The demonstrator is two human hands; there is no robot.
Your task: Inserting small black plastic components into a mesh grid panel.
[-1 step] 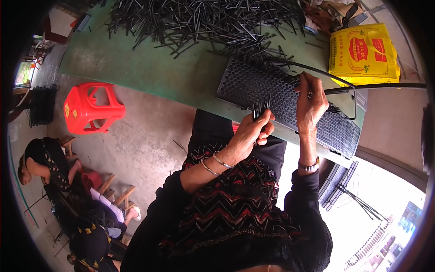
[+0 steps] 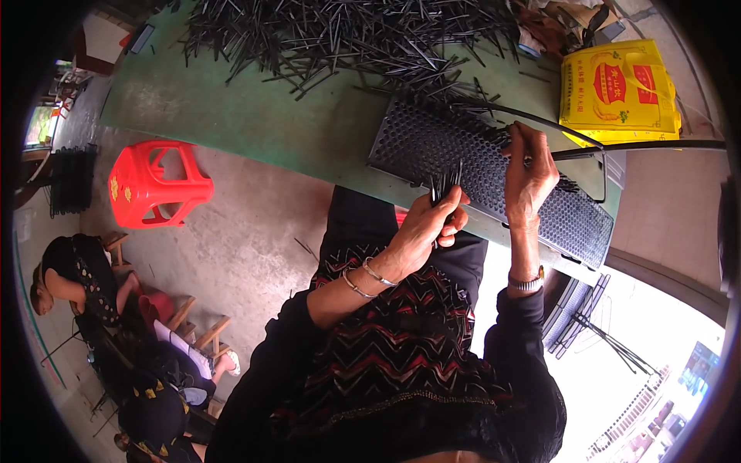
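A long black rack (image 2: 405,139) covered in small round holes lies aslant at the table's near edge. My left hand (image 2: 421,229) is closed round a bunch of thin black sticks (image 2: 445,182), their tips pointing up over the rack's near side. Further right, my right hand (image 2: 531,176) is over the rack with its fingers pinched together near the far rows. What sits between those fingertips is too small and dark to make out. Dark sticks stand along the rack's far rows. A big heap of loose black sticks (image 2: 347,38) covers the back of the table.
The green table (image 2: 208,100) carries a yellow bag (image 2: 617,92) at its right end. A black metal bar (image 2: 648,147) runs in from the right, close to my right hand. On the floor at left stands a red plastic stool (image 2: 158,185). Other people (image 2: 154,409) sit at lower left.
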